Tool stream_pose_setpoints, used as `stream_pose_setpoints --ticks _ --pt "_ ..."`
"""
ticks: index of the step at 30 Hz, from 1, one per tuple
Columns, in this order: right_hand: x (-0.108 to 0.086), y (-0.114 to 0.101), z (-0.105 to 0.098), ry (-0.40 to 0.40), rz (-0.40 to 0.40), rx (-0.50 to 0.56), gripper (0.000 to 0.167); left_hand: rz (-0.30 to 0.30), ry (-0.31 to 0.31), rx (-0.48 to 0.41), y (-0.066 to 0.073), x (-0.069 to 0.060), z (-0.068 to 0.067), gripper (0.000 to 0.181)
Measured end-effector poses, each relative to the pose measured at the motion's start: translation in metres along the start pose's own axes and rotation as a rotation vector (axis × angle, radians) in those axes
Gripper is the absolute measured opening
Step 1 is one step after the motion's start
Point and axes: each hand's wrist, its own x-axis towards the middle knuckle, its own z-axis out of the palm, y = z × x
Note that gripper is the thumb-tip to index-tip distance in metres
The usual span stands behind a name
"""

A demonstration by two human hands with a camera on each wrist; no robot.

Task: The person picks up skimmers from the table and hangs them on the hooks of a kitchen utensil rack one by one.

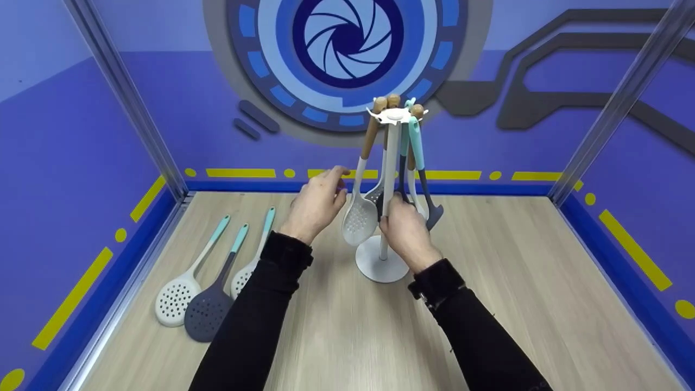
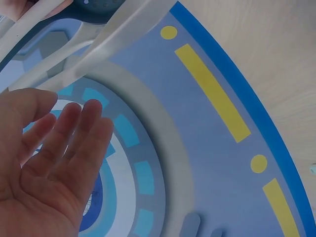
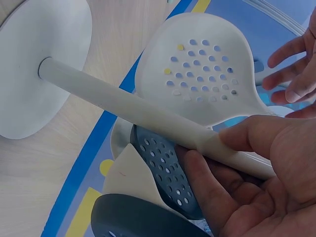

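A white stand with a round base (image 1: 381, 266) holds several hanging utensils with wooden or mint handles. The right hand (image 1: 407, 231) grips its pole (image 3: 123, 103), thumb and fingers curled round it in the right wrist view. The left hand (image 1: 317, 201) is left of the stand, fingers loosely bent, holding nothing; the left wrist view shows its palm (image 2: 54, 173) below pale utensil stems. A white slotted spoon (image 1: 360, 220) hangs between the hands. Behind the pole hangs a dark perforated utensil (image 3: 165, 170). A dark utensil head (image 1: 434, 216) hangs at the right.
On the left of the table lie a white perforated skimmer (image 1: 176, 298), a dark perforated turner (image 1: 209, 312) and another white perforated utensil (image 1: 242, 278), partly behind the left sleeve. Blue printed walls (image 1: 179, 119) and metal corner posts (image 1: 127, 103) surround the wooden table (image 1: 347, 347).
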Motion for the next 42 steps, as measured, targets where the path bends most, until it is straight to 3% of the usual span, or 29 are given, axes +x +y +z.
stream_pose_setpoints --ticks 17,33,42 --pt "-0.002 0.001 0.000 0.016 -0.023 0.010 0.027 -0.103 -0.055 0.020 -0.017 -0.017 0.001 0.038" --pt "0.000 0.001 0.001 0.037 -0.037 0.003 0.027 -0.142 -0.070 0.092 -0.049 -0.034 -0.011 0.035" --pt "0.000 -0.001 0.003 0.038 -0.020 0.038 0.030 -0.186 -0.090 0.098 -0.057 -0.041 -0.011 0.036"
